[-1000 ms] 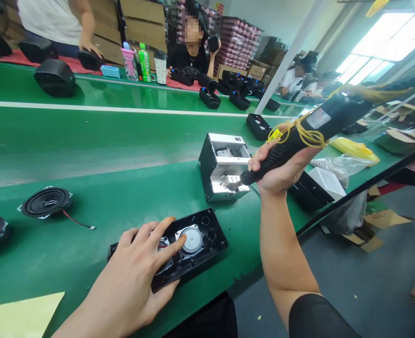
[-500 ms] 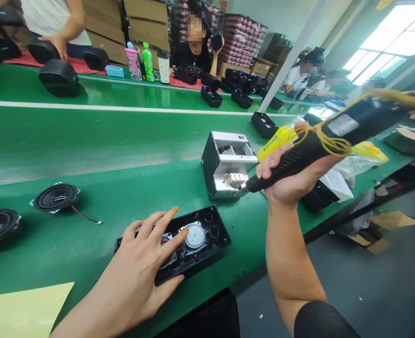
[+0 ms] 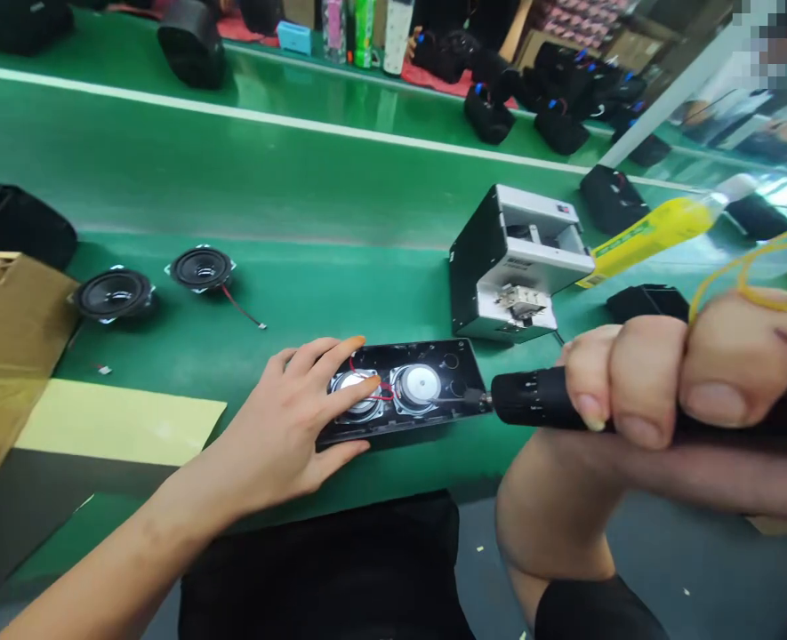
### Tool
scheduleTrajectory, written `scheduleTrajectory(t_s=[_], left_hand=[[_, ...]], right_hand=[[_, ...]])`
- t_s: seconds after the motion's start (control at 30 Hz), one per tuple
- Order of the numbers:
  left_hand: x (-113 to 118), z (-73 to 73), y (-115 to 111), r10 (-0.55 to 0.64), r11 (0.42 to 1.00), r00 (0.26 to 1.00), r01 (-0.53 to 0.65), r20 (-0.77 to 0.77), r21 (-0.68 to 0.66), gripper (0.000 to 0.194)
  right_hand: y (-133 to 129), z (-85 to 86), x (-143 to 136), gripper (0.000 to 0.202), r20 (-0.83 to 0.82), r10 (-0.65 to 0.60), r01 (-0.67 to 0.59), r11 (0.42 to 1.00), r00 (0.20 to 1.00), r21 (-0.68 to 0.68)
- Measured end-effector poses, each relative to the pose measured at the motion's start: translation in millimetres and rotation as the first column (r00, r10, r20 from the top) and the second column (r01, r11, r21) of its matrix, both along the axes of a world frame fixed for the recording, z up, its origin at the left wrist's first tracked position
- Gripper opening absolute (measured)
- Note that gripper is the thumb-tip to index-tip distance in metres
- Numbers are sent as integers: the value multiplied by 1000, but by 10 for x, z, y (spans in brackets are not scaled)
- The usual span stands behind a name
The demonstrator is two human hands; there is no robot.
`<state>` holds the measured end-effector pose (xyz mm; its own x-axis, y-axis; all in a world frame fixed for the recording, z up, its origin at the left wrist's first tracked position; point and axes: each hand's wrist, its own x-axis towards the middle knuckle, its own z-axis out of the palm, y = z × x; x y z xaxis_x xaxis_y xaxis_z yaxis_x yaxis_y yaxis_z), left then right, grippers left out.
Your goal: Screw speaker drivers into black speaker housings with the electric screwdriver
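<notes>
My left hand point(image 3: 293, 418) grips the left part of a black speaker housing point(image 3: 456, 360), its fingers across the top and thumb along the near side. Inside the housing sit two round speaker drivers point(image 3: 421, 385) with silver backs and red wires; my fingers partly cover the left one. My right hand point(image 3: 673, 382) is closed round a black electric screwdriver point(image 3: 530, 397). The screwdriver lies almost level, its tip over the housing's right end; whether it touches cannot be made out. Behind the housing stands a black and silver screw feeder point(image 3: 473, 276).
Two loose black speakers point(image 3: 114, 293) with wires lie at the left, near a cardboard box point(image 3: 23, 329) and yellow paper point(image 3: 123, 420). A yellow bottle point(image 3: 653, 236) lies beside the feeder. Several black housings point(image 3: 490, 114) stand across the green bench point(image 3: 266, 187).
My right hand has brought the screwdriver from the screw feeder down and toward me, to the housing's right end. My left hand stays on the housing. The view has tilted downward.
</notes>
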<state>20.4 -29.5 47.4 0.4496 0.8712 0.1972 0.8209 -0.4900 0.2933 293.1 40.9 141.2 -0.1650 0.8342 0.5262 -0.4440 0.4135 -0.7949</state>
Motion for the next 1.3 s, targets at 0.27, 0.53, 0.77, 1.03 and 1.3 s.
scheduleTrajectory(t_s=[0.27,0.53,0.77,1.03,1.3], left_hand=[[14,-39,8,8,1000,999,-8,35,5,51],[17,-43,21,10,1000,999,-10,35,-5,50],[10,-43,10,11,1000,999,-10,33,-4,50],[17,-41,5,7,1000,1000,-7,29,10,50],[4,-39,12,-24,1000,1000,24,-15,10,54]], right_hand=[[-48,-432,-503,54,-78,55,-55,999,995,2],[-68,-600,-613,67,-97,35,-36,999,995,-14],[-28,-680,-632,66,-84,31,-30,999,996,19],[-39,-733,-735,70,-124,-1,7,999,992,46],[-151,-809,-666,42,-97,135,-134,991,986,16]])
